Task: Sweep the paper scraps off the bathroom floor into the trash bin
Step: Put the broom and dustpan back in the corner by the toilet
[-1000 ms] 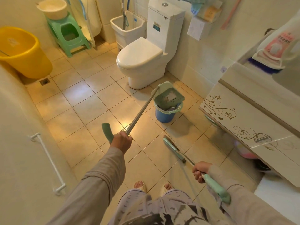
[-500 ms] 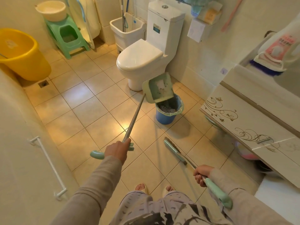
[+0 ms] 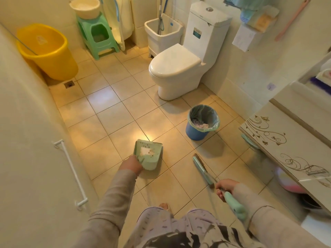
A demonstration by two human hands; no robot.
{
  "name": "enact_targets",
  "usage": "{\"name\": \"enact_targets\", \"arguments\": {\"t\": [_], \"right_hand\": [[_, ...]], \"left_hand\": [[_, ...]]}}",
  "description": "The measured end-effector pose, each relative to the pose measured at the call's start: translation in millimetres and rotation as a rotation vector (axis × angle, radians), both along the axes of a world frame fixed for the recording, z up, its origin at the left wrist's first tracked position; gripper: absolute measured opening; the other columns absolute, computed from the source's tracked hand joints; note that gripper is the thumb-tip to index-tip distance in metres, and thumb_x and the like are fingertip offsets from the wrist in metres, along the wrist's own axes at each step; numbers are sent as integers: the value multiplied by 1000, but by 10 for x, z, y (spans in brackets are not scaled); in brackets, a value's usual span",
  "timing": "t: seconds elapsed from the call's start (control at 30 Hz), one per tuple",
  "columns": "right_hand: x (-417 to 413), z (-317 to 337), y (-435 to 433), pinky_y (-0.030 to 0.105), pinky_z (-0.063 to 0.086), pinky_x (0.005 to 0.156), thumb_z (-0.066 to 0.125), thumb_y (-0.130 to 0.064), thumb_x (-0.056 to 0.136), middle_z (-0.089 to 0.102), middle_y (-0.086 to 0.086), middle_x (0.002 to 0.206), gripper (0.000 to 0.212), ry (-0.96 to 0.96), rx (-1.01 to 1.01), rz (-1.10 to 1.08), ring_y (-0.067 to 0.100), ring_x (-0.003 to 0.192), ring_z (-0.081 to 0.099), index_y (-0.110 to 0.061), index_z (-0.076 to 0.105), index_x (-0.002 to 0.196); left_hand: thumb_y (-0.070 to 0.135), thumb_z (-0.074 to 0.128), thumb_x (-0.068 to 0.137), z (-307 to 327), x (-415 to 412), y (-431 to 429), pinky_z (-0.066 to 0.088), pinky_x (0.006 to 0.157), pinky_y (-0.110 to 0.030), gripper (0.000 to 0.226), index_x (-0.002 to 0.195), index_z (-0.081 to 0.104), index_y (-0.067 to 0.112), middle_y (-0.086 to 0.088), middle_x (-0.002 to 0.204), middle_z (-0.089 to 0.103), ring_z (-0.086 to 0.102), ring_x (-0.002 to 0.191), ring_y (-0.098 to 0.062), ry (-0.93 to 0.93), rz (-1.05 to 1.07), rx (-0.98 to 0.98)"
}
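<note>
Head view: left hand closed around pale green plastic dustpan near floor tiles; right hand clenched on green-handled broom; torn paper scraps inside blue round bag-lined trash bin, beside white toilet.

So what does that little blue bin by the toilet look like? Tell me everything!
The trash bin is a small round blue bucket that looks like plastic, lined with a thin, see-through greenish bag folded over its rim. It stands upright on the tiled floor, in front of the toilet and near the cabinet, touching neither. There is no lid. Inside lie crumpled pale paper scraps. Neither hand touches it.
</note>
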State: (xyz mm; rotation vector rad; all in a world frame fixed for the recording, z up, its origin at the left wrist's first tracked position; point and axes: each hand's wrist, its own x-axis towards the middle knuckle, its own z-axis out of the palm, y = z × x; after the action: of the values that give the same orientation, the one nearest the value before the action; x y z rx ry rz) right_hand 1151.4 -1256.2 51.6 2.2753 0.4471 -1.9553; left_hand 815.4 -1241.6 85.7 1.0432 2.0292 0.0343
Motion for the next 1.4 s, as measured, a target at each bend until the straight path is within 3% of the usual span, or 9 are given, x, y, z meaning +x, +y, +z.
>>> {"name": "enact_targets", "arguments": {"t": [0.1,0.23,0.47,0.57,0.73,0.9,1.0,1.23,1.4], "right_hand": [[-46,-71,94,18,43,33,46,-8,92,47,5,56,35,25,15,-53,11,32,43,4,46,125],[-97,-180,277,17,39,28,40,-10,96,47,7,49,40,33,20,-58,12,22,39,5,39,132],[-223,-213,796,17,39,26,40,-11,95,52,9,46,13,40,85,-157,13,20,43,-2,47,89],[-342,-184,1190,12,34,24,38,-7,95,45,2,26,26,7,172,-185,10,16,41,-7,44,70],[-680,-108,1939,3,24,29,33,-11,96,42,1,30,31,129,179,-225,9,19,37,-12,40,66],[-888,-101,2681,8,32,31,33,-10,95,47,-1,31,27,253,186,-260,8,22,41,-12,42,69],[-1015,-57,3120,10,33,28,37,-7,94,47,-2,31,25,303,146,-154,7,22,44,-12,39,70],[-1620,203,3807,12,27,26,39,-5,94,41,7,58,8,360,194,89,7,23,40,-3,44,88],[-2037,293,4284,12,31,26,40,-6,95,47,5,49,8,410,201,117,7,24,42,-3,45,89]], "left_hand": [[6,48,91,-27,-174,58,50,56,-30,35,126,51,3,-11,75,61,55,56,-22,3,123,-47],[14,55,90,66,-299,211,54,72,-32,22,105,58,-1,-9,67,58,63,70,-27,-4,216,-113],[13,57,87,99,-321,452,49,59,-29,13,94,50,5,-14,86,62,64,71,-28,-83,348,-108],[9,58,85,129,-501,600,50,61,-31,16,98,55,0,-16,72,62,58,61,-27,-78,511,-47],[7,58,87,333,-706,1052,49,60,-32,19,103,57,-3,-16,67,61,57,61,-27,-47,586,-38],[30,58,89,433,-737,1316,42,69,-31,23,106,62,14,-11,94,66,62,89,-31,412,460,-29],[36,59,89,453,-770,1380,37,66,-30,26,104,67,17,-11,85,63,58,79,-30,568,472,70],[40,59,86,494,-1136,1645,49,76,-36,32,109,67,19,-16,100,70,64,93,-38,638,542,140],[41,60,86,530,-1533,2011,50,75,-36,31,108,67,20,-14,98,70,64,92,-37,647,530,171]]}}
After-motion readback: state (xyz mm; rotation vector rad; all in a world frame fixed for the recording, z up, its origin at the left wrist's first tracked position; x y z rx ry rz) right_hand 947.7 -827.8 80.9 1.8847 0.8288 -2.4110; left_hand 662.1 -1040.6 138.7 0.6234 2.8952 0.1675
